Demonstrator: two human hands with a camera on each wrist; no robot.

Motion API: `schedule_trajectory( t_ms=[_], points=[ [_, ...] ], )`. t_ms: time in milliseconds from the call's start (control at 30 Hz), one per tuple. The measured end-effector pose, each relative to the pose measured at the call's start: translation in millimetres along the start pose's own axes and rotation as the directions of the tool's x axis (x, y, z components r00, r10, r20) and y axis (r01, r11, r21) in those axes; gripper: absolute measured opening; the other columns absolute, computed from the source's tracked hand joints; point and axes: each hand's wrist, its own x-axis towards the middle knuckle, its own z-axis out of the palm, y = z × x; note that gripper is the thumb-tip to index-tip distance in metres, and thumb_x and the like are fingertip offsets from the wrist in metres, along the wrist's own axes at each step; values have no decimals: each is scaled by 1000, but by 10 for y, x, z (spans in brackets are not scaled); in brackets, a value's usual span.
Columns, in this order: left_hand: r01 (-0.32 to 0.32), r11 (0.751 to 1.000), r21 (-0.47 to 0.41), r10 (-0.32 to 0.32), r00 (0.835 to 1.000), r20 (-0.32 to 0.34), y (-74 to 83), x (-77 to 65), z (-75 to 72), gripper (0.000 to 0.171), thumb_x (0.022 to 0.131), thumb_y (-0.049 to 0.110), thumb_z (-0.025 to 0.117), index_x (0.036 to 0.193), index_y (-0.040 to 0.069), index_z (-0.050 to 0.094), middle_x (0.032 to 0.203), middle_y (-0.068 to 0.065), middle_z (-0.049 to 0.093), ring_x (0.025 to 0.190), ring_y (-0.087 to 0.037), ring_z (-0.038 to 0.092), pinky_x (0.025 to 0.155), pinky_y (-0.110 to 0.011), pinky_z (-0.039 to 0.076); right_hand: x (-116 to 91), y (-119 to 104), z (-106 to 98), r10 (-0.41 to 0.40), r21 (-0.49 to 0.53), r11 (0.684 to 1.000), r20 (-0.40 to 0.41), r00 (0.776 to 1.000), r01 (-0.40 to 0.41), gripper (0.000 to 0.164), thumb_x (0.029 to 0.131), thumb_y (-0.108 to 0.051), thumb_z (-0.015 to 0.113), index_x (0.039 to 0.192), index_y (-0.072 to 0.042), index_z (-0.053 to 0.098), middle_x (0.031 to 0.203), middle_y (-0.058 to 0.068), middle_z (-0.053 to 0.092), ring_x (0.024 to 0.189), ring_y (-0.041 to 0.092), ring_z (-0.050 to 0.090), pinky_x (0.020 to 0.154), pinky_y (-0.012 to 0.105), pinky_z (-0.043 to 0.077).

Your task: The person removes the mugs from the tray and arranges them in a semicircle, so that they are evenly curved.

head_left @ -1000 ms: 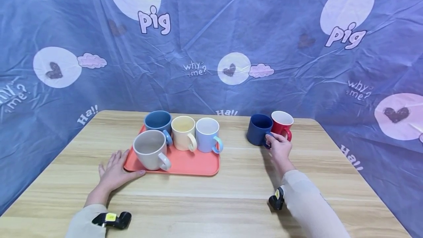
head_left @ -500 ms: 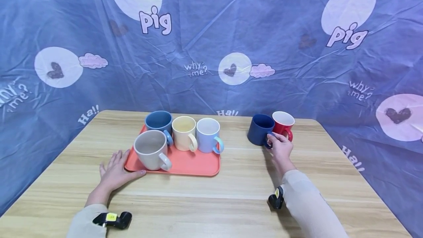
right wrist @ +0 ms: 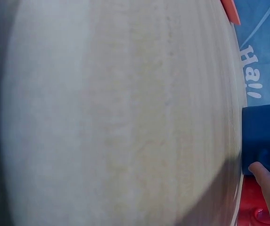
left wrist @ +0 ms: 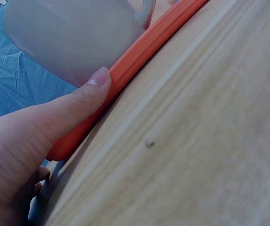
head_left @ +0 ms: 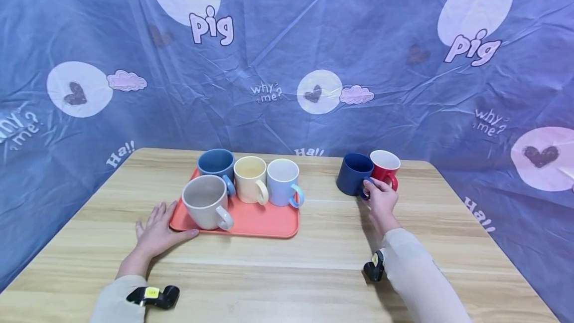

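In the head view, my right hand (head_left: pixel 382 200) pinches the handle of a navy blue mug (head_left: pixel 352 175), which stands upright on the table. Just behind and to the right is a red mug (head_left: pixel 382 169) with a white inside, partly hidden by that hand. My left hand (head_left: pixel 157 231) lies with spread fingers at the left front corner of an orange-red tray (head_left: pixel 264 224). Its thumb (left wrist: pixel 85 96) touches the tray's rim in the left wrist view. On the tray, nearest this hand, stands a large grey mug (head_left: pixel 204 204).
Behind the grey mug, the tray also carries a teal-blue mug (head_left: pixel 214 163), a cream mug (head_left: pixel 248 183) and a light blue mug (head_left: pixel 280 186), all upright with handles toward the front right. A blue printed cloth (head_left: pixel 287 54) hangs behind the wooden table (head_left: pixel 269 283).
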Motion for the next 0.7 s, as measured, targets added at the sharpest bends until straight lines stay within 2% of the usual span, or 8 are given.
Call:
schedule_trajectory(
  t_ms=[233, 400, 500, 600, 700],
  points=[
    [-6, 1000, -5, 6, 1000, 3, 13, -4, -6, 107, 62, 64, 61, 135, -2, 18, 133, -35, 10, 122, -47, 1, 84, -64, -14, 8, 22, -3, 4, -11, 1000, -3, 1000, -4, 11, 74, -6, 66, 74, -17, 66, 57, -5, 57, 55, 7, 55, 52, 31, 49],
    [-6, 1000, -6, 6, 1000, 1, 16, -18, -10, 107, 62, 63, 61, 135, -2, 18, 133, -35, 10, 122, -47, 1, 84, -64, -13, -3, 25, 13, 7, -19, 1000, -12, 1000, -8, 11, 74, -7, 66, 83, -12, 67, 61, -6, 58, 60, 7, 57, 56, 33, 50],
    [-3, 1000, -4, 3, 1000, 4, 22, -21, -11, 107, 62, 64, 61, 135, -2, 18, 133, -35, 10, 122, -46, 1, 84, -64, -13, 110, 141, 8, -16, -58, 998, -11, 1000, 15, 22, 72, -9, 69, 93, -8, 64, 72, -4, 59, 66, 10, 57, 61, 29, 49],
    [-2, 1000, -6, 2, 1000, 4, 25, -22, -12, 107, 62, 64, 61, 135, -2, 19, 133, -35, 10, 122, -46, 1, 84, -64, -13, 96, 109, 14, -15, -115, 993, 52, 999, 21, 39, 74, -9, 67, 110, -1, 56, 97, 7, 58, 84, 17, 54, 77, 28, 45],
    [-4, 1000, -5, 4, 1000, -1, 26, -21, -14, 107, 62, 64, 61, 135, -2, 19, 133, -35, 10, 122, -46, 2, 84, -65, -13, 3, -6, 29, -11, -179, 983, 102, 995, 30, 53, 76, -8, 64, 122, 5, 42, 117, 18, 47, 101, 24, 45, 90, 32, 36]
  ],
)
